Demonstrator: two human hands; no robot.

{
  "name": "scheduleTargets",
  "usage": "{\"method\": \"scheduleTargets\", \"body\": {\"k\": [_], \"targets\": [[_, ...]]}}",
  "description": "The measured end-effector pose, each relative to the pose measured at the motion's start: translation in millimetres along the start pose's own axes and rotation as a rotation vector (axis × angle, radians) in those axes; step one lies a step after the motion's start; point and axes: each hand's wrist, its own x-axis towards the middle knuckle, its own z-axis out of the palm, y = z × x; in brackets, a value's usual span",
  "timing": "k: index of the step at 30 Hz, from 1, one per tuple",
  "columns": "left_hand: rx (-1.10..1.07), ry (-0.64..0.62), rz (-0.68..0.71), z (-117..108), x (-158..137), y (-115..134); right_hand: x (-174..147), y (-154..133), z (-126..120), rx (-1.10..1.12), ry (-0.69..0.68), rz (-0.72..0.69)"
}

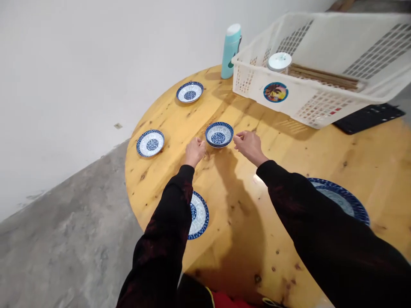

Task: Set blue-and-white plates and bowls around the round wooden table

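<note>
A small stack of blue-and-white bowls (218,133) sits near the middle of the wooden table, between my two hands. On its left side, my left hand (195,152) has its fingers curled closed, close to the rim. Across from it, my right hand (248,146) is also curled, with its fingertips near the right rim. I see no bowl rim between the fingers of either hand. Blue-rimmed small dishes lie around: one at the far edge (189,92), one at the left edge (150,143). A third dish (199,215) is partly covered by my left sleeve.
A white plastic basket (250,79) at the back right holds chopsticks (324,77) and white dishware (279,61). Beside it stands a light-blue bottle (231,51). A larger blue-rimmed plate (340,196) lies partly under my right arm. A black flat object (369,119) sits by the basket.
</note>
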Motion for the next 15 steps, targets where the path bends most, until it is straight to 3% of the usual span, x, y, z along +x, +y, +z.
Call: {"method": "scheduleTargets", "body": {"k": [4, 8, 11, 15], "targets": [[0.095, -0.019, 0.031, 17, 36, 6, 24, 1, 17, -0.073, 0.068, -0.005], [0.187, 0.003, 0.092, 25, 52, 9, 30, -4, 21, -0.115, 0.113, 0.029], [0.222, 0.019, 0.107, 24, 53, 16, 27, -13, 13, -0.113, 0.070, 0.049], [0.183, 0.033, 0.163, 7, 33, 26, 6, -25, -15, -0.122, -0.009, 0.017]]}}
